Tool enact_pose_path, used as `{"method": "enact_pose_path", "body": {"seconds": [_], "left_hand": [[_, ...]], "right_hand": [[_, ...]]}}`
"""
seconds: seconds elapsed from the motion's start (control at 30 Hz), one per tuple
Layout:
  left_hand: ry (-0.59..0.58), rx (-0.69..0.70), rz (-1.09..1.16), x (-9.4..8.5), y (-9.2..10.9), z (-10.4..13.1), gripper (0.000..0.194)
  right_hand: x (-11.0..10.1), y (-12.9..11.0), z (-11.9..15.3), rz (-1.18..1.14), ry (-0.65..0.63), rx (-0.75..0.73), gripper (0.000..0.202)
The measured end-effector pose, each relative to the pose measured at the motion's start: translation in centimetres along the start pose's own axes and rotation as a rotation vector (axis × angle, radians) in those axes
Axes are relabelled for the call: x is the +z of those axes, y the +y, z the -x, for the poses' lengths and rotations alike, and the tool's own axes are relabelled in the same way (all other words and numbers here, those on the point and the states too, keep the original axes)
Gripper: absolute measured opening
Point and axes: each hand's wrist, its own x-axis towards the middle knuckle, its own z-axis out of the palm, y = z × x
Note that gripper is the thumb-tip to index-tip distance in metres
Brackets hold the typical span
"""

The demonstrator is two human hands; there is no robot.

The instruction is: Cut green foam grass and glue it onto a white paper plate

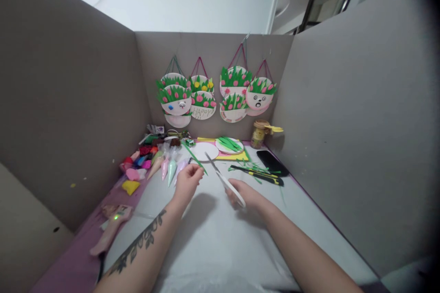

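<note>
My left hand (187,184) is closed in a pinch, its fingertips at the lower end of a thin green paper strip (192,155) that slants up and to the left. My right hand (244,193) is wrapped round the white handles of a pair of scissors (234,191), whose blades point away and toward the left. The blades lie beside the strip, apart from it. Past the scissor tips is a blank white paper plate (202,152). Another paper plate (240,147), right of it, bears a pile of cut green paper leaves (228,143).
A utility knife (264,176) lies among green scraps (256,165) near a black phone (272,163). A jar (259,135) stands at the back right. Clay lumps (131,187), piping bags (172,171) and a pink glue gun (112,231) line the left. Decorated plates (177,107) hang behind.
</note>
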Motion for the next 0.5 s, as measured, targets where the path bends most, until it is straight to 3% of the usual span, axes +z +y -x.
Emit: {"method": "enact_pose_path", "body": {"seconds": [0.13,0.23,0.37,0.5], "left_hand": [[-0.281,0.513,-0.537,-0.1,-0.5,0.4,0.015],[-0.475,0.686,-0.833,0.0,-1.2,0.2,0.018],[-0.508,0.704,-0.918,0.1,-1.9,-0.3,0.017],[-0.268,0.482,-0.573,0.3,-2.1,-0.2,0.018]], "right_hand": [[0.6,0.1,-0.3,-0.248,0.028,-0.113,0.051],[1.1,-0.2,-0.1,-0.404,0.034,-0.012,0.056],[2.0,-0.6,0.0,-0.453,0.053,0.022,0.035],[2.5,-0.9,-0.1,-0.307,0.209,-0.09,0.025]]}}
